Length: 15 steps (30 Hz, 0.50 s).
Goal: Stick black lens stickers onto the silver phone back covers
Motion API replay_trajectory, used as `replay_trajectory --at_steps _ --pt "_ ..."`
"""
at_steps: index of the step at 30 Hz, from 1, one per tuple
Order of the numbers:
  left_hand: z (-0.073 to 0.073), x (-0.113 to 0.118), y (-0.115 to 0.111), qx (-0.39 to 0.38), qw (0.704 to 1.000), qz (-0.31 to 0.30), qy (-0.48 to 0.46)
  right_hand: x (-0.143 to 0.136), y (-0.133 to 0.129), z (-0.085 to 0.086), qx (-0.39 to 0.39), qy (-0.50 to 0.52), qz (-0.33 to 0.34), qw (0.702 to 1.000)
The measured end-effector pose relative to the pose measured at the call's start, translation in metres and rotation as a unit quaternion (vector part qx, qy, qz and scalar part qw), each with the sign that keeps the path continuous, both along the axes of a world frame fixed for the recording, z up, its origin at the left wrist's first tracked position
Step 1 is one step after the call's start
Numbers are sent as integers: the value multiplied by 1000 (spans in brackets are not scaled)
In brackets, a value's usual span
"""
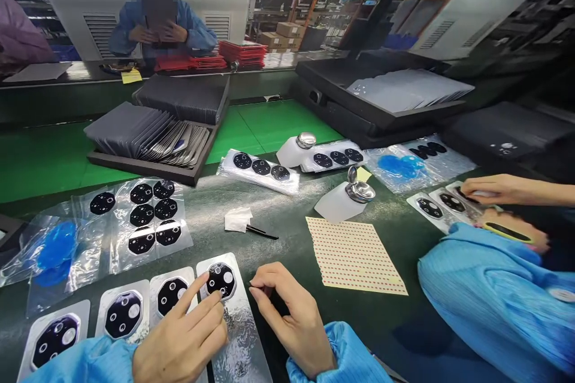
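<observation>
Head view: four metal panels [135,286] lie in a row on the dark bench, each bearing a black octagonal piece [218,274]. Left hand [186,338], fingers spread, lies over the rightmost panel, index fingertip at the edge of its octagon. Right hand [294,314] is just beside that panel, thumb and index nearly together; cannot tell whether anything is pinched.

Progress, judged from layout: all four panels carry their octagons; the rightmost is the one in hand. Whether work on it is complete, cannot tell. Seven loose black octagons appear unused on the clear sheets [120,221] at left, near blue pieces [56,245] in plastic.

Around: white wipe [238,219] and black tweezers [263,231] beyond the hands; dotted yellow sheet [354,254] to the right; white bottle [339,203] with raised lid behind it. Black tray [144,167] of stacked plates at back left. Co-worker's sleeve [503,287] reaches in at right.

Obstructions: left hand and sleeve hide lower parts of the panels; the space right of the dotted sheet is taken by the co-worker's arm.
</observation>
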<state>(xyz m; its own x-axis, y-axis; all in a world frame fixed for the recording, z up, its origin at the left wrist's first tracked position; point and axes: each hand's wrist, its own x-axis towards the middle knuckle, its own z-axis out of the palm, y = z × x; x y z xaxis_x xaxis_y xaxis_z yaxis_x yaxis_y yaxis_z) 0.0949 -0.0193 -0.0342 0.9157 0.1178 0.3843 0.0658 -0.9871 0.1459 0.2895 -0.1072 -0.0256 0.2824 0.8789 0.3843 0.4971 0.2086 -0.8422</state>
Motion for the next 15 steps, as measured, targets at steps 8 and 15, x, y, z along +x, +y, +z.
replay_trajectory --at_steps 8,15 --pt "1 3 3 7 1000 -2 -17 1 -1 0 -4 5 17 1000" --pt "-2 2 3 20 1000 -10 -12 0 1 -1 -7 -3 43 999"
